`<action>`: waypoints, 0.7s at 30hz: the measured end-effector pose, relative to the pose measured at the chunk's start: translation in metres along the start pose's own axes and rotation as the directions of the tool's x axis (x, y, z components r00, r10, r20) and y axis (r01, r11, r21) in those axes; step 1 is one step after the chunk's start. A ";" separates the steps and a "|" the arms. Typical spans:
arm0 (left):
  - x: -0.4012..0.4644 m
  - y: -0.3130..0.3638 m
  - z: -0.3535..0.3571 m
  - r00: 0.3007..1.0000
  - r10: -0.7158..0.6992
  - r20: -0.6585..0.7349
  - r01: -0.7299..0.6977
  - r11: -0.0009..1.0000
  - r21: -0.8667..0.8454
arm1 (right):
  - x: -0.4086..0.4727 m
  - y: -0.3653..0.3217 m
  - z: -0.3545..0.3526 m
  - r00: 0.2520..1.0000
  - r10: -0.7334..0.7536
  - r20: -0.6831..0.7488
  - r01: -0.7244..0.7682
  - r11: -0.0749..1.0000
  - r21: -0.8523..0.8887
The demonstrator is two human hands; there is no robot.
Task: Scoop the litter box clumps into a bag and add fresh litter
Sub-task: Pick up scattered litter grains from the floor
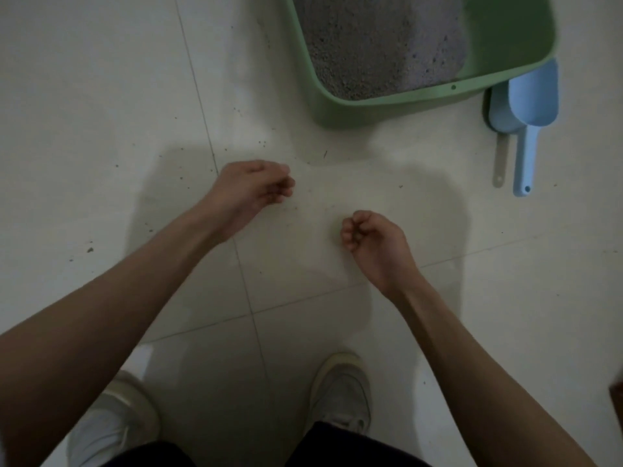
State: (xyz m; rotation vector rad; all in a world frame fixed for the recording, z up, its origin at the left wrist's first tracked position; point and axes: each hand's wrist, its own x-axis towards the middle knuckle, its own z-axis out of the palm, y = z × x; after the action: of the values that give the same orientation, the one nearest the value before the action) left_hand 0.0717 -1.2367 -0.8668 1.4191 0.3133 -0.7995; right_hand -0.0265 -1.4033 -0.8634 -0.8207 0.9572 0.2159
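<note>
A green litter box [401, 107] stands on the floor at the top, holding grey litter [381, 45]. Beside its right corner lie two light blue scoops [532, 106], bowls up against the box, handles pointing toward me. My left hand [251, 188] hovers over the tiles below the box's left corner, fingers curled loosely with nothing visible in them. My right hand [374, 242] hangs lower and to the right, fingers curled in, also holding nothing visible. Both hands are well apart from the box and the scoops. No bag is in view.
Pale floor tiles [101, 112] carry scattered litter grains, mostly left of and below the box. My two feet in light shoes [340, 396] stand at the bottom. A dark brown object [617, 396] shows at the right edge.
</note>
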 end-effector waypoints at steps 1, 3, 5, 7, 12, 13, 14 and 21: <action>-0.001 0.002 -0.007 1.000 -0.011 -0.011 0.010 0.997 -0.076 | -0.001 -0.003 0.001 1.000 0.011 0.008 -0.011 1.000 -0.005; -0.003 0.000 -0.013 0.999 -0.016 -0.048 0.016 1.000 -0.017 | 0.000 -0.003 0.001 0.995 -0.098 -0.016 0.088 0.945 -0.315; -0.005 -0.007 -0.009 0.996 0.018 -0.085 0.006 0.962 0.273 | 0.002 0.002 0.000 0.967 -0.254 0.024 0.174 0.590 -0.789; -0.005 -0.018 -0.003 0.990 0.134 -0.043 -0.074 0.754 0.652 | 0.005 0.010 -0.003 0.947 -0.304 0.107 0.188 0.250 -0.950; 0.003 -0.035 0.006 0.953 0.291 0.082 -0.213 0.453 0.866 | 0.006 0.029 -0.007 0.911 -0.374 0.171 0.229 0.117 -0.966; 0.006 -0.036 0.007 0.955 0.282 0.094 -0.215 0.435 0.874 | 0.005 0.031 -0.006 0.905 -0.388 0.173 0.231 0.107 -0.967; 0.009 -0.035 0.009 0.957 0.273 0.100 -0.213 0.427 0.879 | 0.005 0.034 -0.006 0.899 -0.401 0.176 0.233 0.098 -0.967; 0.011 -0.032 0.014 0.962 0.244 0.119 -0.206 0.369 0.906 | 0.003 0.039 -0.001 0.896 -0.389 0.212 0.241 0.025 -0.970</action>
State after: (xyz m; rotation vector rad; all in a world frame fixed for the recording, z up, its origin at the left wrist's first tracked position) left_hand 0.0550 -1.2516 -0.8953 2.4775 -0.4128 -0.7230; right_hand -0.0454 -1.3778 -0.8870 -2.3937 0.5596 0.4457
